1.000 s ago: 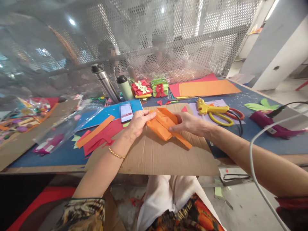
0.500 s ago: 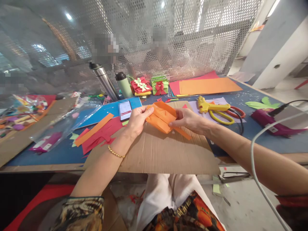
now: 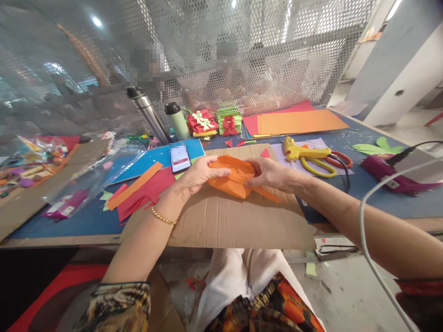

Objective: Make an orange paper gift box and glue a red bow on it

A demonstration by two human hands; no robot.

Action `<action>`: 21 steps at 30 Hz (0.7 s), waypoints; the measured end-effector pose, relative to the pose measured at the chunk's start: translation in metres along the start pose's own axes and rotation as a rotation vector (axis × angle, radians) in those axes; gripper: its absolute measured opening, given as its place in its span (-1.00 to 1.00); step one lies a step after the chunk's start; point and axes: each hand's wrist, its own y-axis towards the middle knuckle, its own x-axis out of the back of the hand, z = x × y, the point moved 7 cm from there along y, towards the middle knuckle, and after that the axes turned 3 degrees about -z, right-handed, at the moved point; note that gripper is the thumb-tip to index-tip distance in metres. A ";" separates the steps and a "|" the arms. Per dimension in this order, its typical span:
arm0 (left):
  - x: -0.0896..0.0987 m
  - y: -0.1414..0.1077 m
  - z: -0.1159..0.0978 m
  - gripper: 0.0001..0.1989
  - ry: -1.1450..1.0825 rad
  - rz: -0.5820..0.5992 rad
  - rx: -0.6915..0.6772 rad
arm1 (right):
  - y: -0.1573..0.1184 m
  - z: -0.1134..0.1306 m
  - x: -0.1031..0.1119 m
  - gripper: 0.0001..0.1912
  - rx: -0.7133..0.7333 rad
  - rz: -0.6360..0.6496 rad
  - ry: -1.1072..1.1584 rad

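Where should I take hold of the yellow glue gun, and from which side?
Probably around the handle of the yellow glue gun, from above with the right hand once freed: the slim handle points rightward, while the yellow loop crowds its near side.

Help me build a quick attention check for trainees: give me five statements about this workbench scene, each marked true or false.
1. The left hand and right hand both hold the folded orange paper. True.
2. A bracelet circles the right wrist. False: the gold bracelet is on the left wrist.
3. The yellow glue gun lies on lilac paper. True.
4. The phone lies screen down. False: the phone lies screen up.
5. The steel flask is left of the green bottle. True.
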 end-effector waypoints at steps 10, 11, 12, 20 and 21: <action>0.003 0.001 0.012 -0.52 0.147 0.071 0.083 | 0.003 -0.001 0.014 -0.41 0.063 -0.090 -0.281; 0.003 0.001 0.013 -0.53 0.166 0.080 0.082 | 0.003 -0.001 0.016 -0.39 0.061 -0.105 -0.319; 0.004 0.002 0.013 -0.53 0.199 0.085 0.067 | 0.003 -0.001 0.018 -0.37 0.059 -0.121 -0.359; -0.009 -0.006 -0.037 0.00 0.742 -0.098 -0.537 | -0.001 0.017 0.009 -0.27 0.081 -0.132 -0.568; -0.019 -0.008 -0.044 0.01 0.801 -0.057 -0.559 | -0.002 0.019 0.007 -0.27 0.091 -0.121 -0.560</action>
